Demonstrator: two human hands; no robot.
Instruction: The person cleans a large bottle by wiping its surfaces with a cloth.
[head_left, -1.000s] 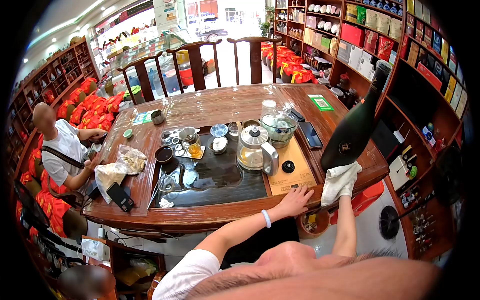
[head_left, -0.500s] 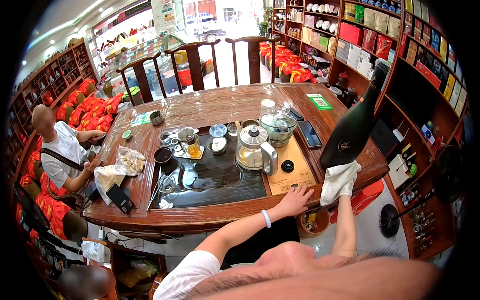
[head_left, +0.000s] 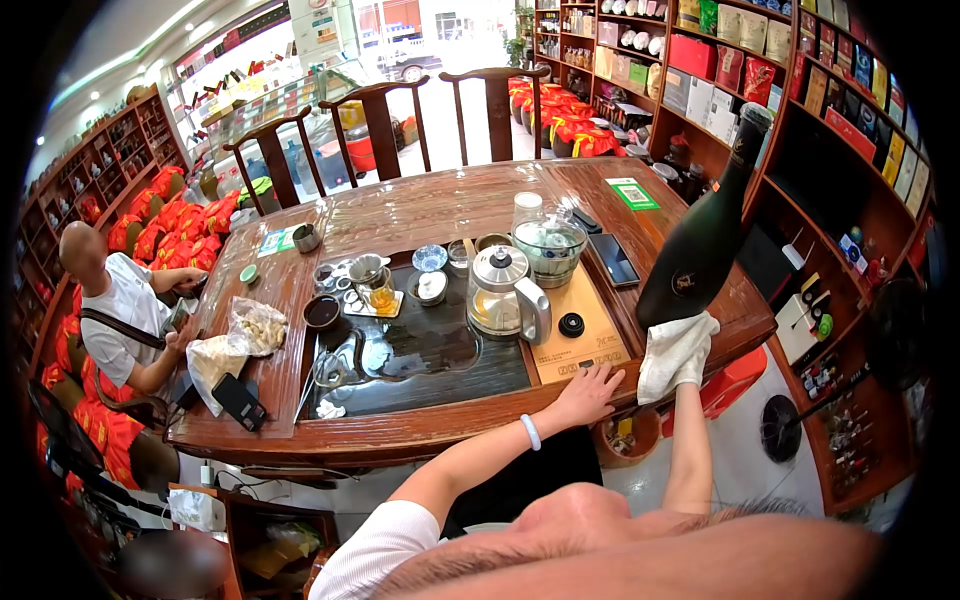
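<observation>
"Starting at the fingers: what goes down for each hand?"

"My left hand lies palm down at the near edge of the table, fingers spread and slack, grasping nothing. Its tips rest by the near end of the tan panel. My right hand runs into a white cloth. Those fingers are hidden; whether they clench or merely press, I can't say."

"Position of the bottle?"

"The dark bottle stands just beyond the right hand, at the table's right end. Its base meets the cloth in view. I judge them touching, though the cloth masks the join."

"Long axis?"

"From the base at the cloth, up and rightward, neck toward the shelves. Reads as tilted; the wide lens bends things, so true lean is unconfirmed."

"Nearer hand?"

"Right, plainly. The left sits apart, to the left of the base."

"Next ring outward?"

"Black knob on the panel. Left of it, a glass kettle with its handle toward the panel. Behind, a glass bowl; a dark phone lies between bowl and bottle."

"Outermost?"

"Three chairs along the far side; a seated person at the left end."
</observation>
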